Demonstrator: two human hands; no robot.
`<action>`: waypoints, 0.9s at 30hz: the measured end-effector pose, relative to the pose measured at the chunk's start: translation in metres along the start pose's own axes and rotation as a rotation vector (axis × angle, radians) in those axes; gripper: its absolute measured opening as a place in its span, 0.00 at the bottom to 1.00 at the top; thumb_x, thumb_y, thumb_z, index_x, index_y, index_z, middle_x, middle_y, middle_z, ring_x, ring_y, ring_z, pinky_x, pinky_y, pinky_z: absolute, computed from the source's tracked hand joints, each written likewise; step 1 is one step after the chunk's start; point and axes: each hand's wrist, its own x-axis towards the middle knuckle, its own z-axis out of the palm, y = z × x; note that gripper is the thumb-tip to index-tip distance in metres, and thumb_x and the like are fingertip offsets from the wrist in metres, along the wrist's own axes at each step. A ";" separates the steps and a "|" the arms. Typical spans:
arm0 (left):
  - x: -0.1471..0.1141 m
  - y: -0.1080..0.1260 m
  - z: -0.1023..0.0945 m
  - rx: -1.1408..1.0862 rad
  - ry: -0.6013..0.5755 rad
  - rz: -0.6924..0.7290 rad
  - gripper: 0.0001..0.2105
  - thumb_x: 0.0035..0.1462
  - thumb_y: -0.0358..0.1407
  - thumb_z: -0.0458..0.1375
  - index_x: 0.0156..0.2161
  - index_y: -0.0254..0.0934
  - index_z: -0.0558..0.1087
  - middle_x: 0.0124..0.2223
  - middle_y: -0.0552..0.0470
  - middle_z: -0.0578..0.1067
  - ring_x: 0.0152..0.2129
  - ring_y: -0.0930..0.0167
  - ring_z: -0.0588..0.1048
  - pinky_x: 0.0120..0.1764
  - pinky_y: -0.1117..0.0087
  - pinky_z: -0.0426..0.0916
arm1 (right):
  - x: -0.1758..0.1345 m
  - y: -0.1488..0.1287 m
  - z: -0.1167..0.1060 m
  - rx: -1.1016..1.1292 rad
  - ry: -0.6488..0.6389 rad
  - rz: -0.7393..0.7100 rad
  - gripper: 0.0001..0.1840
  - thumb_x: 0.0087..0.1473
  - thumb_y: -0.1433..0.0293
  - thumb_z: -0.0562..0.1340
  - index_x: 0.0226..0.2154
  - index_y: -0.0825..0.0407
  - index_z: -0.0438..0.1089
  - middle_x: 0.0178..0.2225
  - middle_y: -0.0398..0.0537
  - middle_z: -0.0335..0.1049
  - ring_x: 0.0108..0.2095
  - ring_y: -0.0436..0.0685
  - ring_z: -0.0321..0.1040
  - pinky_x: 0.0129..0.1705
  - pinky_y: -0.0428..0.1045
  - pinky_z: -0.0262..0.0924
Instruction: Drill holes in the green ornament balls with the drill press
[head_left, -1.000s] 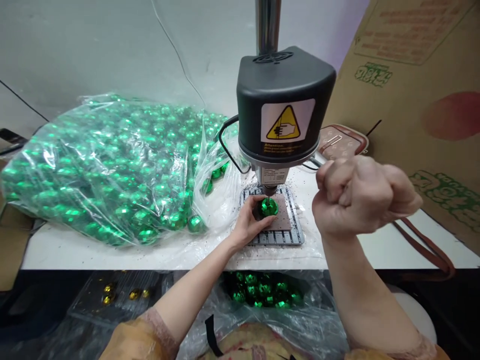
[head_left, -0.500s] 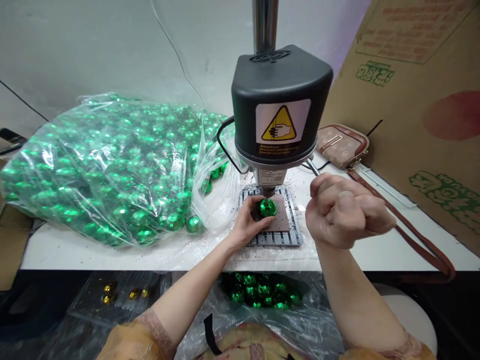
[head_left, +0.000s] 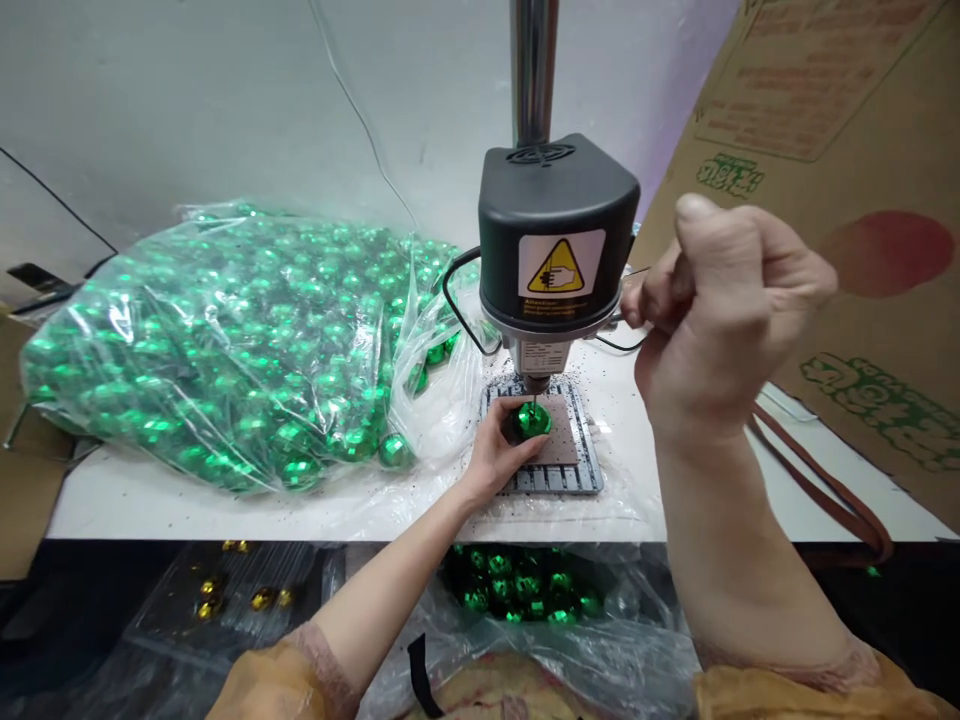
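Note:
My left hand (head_left: 501,450) is closed around the side of a shiny green faceted ball (head_left: 534,420), which rests on a brown pad (head_left: 564,445) on the slotted metal base (head_left: 592,478) of a small drill press. The drill bit (head_left: 535,393) comes down over the top of the ball; whether it is inside or just above, I cannot tell. Raised at the right of the black motor head (head_left: 559,230), my right hand (head_left: 724,300) is a fist on the feed lever (head_left: 616,318), most of which the fingers hide.
A big clear plastic bag (head_left: 225,330) of green balls fills the table's left. One loose ball (head_left: 394,450) lies by its edge. Below the table edge are more green balls (head_left: 525,580) in plastic, and several gold balls (head_left: 261,598). A cardboard box (head_left: 810,220) stands at right.
My right hand has gone up with the lever, and the motor head looks higher relative to the base. My left hand stays on the ball. The view has shifted slightly.

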 end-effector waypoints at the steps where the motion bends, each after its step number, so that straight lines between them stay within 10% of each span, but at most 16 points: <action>1: -0.001 0.001 0.000 0.017 0.029 0.005 0.25 0.53 0.43 0.74 0.51 0.39 0.72 0.49 0.45 0.79 0.48 0.61 0.79 0.52 0.56 0.75 | 0.005 -0.002 0.001 -0.016 -0.007 0.046 0.26 0.54 0.70 0.66 0.13 0.47 0.54 0.11 0.36 0.47 0.13 0.49 0.47 0.16 0.54 0.44; 7: -0.048 0.012 -0.013 0.213 0.047 0.237 0.20 0.59 0.42 0.70 0.54 0.44 0.75 0.53 0.43 0.78 0.51 0.58 0.79 0.54 0.54 0.76 | 0.005 -0.005 0.004 -0.019 -0.026 0.041 0.25 0.59 0.71 0.62 0.15 0.47 0.52 0.12 0.35 0.47 0.13 0.45 0.48 0.16 0.50 0.42; 15: -0.131 0.009 -0.038 0.517 -0.576 0.525 0.25 0.56 0.48 0.70 0.59 0.66 0.75 0.61 0.48 0.79 0.48 0.56 0.82 0.47 0.54 0.81 | 0.000 -0.003 0.004 -0.044 -0.023 -0.027 0.26 0.60 0.69 0.62 0.17 0.49 0.49 0.13 0.34 0.47 0.14 0.42 0.51 0.17 0.48 0.44; 21: -0.019 0.010 -0.095 0.665 -0.120 0.382 0.15 0.70 0.28 0.50 0.53 0.41 0.76 0.47 0.44 0.81 0.48 0.61 0.79 0.54 0.55 0.76 | -0.001 -0.004 0.003 -0.052 -0.010 -0.030 0.26 0.61 0.69 0.61 0.17 0.49 0.50 0.14 0.34 0.48 0.15 0.41 0.51 0.18 0.48 0.46; 27: 0.085 0.013 -0.147 1.086 -0.120 -0.037 0.10 0.57 0.18 0.58 0.36 0.34 0.75 0.39 0.44 0.73 0.45 0.60 0.71 0.56 0.56 0.68 | -0.002 -0.003 0.004 -0.051 -0.009 -0.035 0.25 0.61 0.69 0.61 0.17 0.50 0.50 0.14 0.33 0.49 0.15 0.40 0.52 0.18 0.47 0.46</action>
